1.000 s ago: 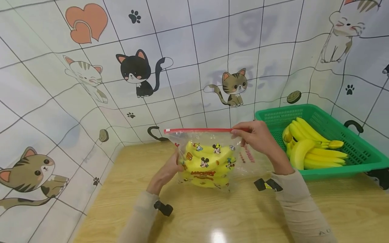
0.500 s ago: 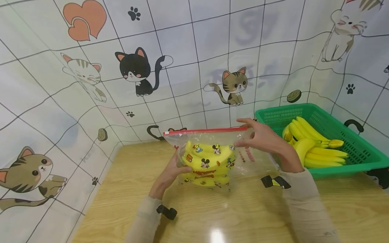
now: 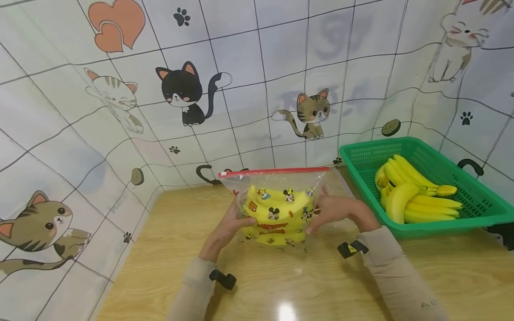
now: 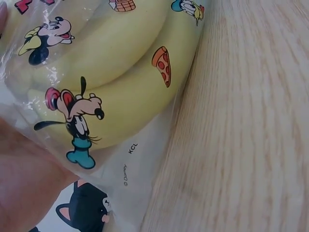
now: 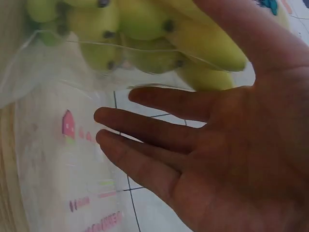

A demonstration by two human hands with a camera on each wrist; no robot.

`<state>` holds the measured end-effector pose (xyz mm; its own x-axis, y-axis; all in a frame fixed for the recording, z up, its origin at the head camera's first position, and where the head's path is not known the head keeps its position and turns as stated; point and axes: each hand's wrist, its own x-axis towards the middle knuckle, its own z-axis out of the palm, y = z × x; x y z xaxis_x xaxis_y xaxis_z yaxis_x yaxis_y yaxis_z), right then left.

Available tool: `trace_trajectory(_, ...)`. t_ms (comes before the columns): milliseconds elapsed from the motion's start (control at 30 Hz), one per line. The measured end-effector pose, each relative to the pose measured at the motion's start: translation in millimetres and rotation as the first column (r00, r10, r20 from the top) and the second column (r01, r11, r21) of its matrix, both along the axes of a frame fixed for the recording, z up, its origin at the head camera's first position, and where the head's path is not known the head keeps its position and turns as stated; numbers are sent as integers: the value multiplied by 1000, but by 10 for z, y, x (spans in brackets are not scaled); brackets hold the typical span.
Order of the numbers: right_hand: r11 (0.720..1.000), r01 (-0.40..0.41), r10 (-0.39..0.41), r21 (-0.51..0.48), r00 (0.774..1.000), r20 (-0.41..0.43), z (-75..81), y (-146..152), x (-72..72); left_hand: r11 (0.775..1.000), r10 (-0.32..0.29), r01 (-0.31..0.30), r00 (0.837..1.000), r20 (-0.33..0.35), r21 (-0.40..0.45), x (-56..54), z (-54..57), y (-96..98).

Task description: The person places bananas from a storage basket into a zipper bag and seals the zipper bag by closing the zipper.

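Note:
A clear zip bag point(image 3: 274, 228) with cartoon prints and a red slider strip stands on the table, holding a bunch of yellow bananas point(image 3: 261, 207). My left hand point(image 3: 229, 225) grips the bag's left side, thumb in front and the other fingers hidden behind it. At the right side is my right hand point(image 3: 337, 209), its fingers point(image 5: 159, 128) straight and spread beside the banana tips in the right wrist view. The thumb reaches toward the bag's front. The red strip runs along the top, with the white slider point(image 3: 223, 174) at its left end.
A green basket point(image 3: 437, 229) with more bananas point(image 3: 425, 205) stands at the right. Another clear bag point(image 5: 67, 145) with pink print lies behind my right hand. A cat-print sheet point(image 3: 241, 89) covers the walls around the wooden table point(image 3: 257, 285).
My right hand has let go of the red strip's right end and moved down to the bag's right side. My left thumb has come round onto the bag's front.

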<state>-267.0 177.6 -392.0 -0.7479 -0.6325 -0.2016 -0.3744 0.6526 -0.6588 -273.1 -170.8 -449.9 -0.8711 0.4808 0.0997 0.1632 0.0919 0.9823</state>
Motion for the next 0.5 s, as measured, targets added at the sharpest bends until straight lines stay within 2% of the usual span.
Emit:
trace_trajectory(100, 1000, 25, -25, 4, 1000, -4, -42, -60, 10, 1000, 10, -10, 1000, 8, -2, -6, -3, -4)
trace_trajectory(267, 994, 31, -20, -103, 994, 108, -77, -133, 18, 1000, 22, -22, 1000, 20, 3, 11, 27, -48)
trace_trajectory(367, 981, 40, -7, -191, 985, 174, -65, -155, 17, 1000, -5, 4, 1000, 20, 5, 10, 62, -88)
trace_trajectory(500, 965, 59, -8, -255, 980, 199, -41, -218, 4, 998, -66, 66, 998, 16, 16, -22, 117, -207)
